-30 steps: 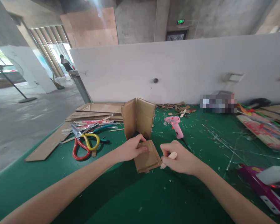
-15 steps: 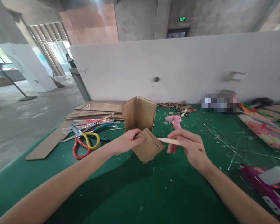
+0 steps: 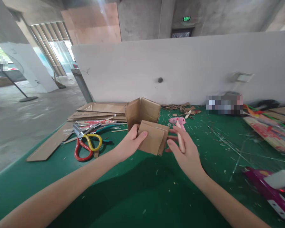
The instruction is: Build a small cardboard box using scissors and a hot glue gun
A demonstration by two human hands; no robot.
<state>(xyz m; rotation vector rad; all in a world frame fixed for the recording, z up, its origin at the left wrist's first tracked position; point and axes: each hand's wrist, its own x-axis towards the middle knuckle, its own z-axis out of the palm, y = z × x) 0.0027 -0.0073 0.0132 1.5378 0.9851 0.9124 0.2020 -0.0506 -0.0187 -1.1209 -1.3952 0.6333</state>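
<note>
My left hand [image 3: 132, 143] pinches a small folded piece of cardboard [image 3: 152, 138] along its left side, thumb on top, above the green table. Two layers show at the cardboard's right edge. My right hand [image 3: 186, 147] is beside that edge, its fingertips close to it; whether they touch is unclear. A pale, pen-shaped stick [image 3: 180, 141] is tucked between the right hand's fingers and points upward. Just behind the cardboard stands a larger folded cardboard panel [image 3: 150, 110], upright like an open corner. Beyond the right hand lies a pink glue gun [image 3: 181, 121], partly hidden by the fingers.
Red-and-yellow-handled scissors [image 3: 88, 144] lie at the left, near flat cardboard sheets [image 3: 102, 108]. Cardboard scraps [image 3: 178, 109] sit along the white partition [image 3: 133, 69]. A purple-and-white device [image 3: 270, 190] rests at the right edge of the green table [image 3: 133, 196].
The small cardboard has turned to lie flatter and more level. My right hand has swung the stick from pointing at the cardboard to upright, and its fingers have come nearer the edge.
</note>
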